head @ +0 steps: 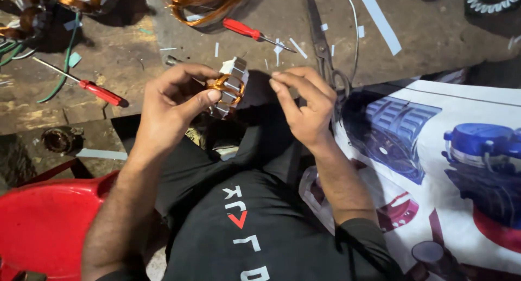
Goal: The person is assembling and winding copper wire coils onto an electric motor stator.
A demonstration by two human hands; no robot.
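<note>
My left hand [176,99] grips a small metal stator core [232,80] with pale slotted teeth and a loop of copper wire [220,85] wound on it; thumb and fingers pinch the coil side. My right hand [304,102] hovers just right of the core, fingers curled and pinched together, and seems to hold nothing I can make out. Both hands sit above my lap, over black clothing [244,216] with white and red marks.
On the dirty floor lie two red-handled screwdrivers [100,92] [244,29], large scissors [324,48], paper strips [380,20] and copper wire bundles [201,1]. A red plastic stool [49,221] is at lower left. A printed poster sheet [456,167] covers the right.
</note>
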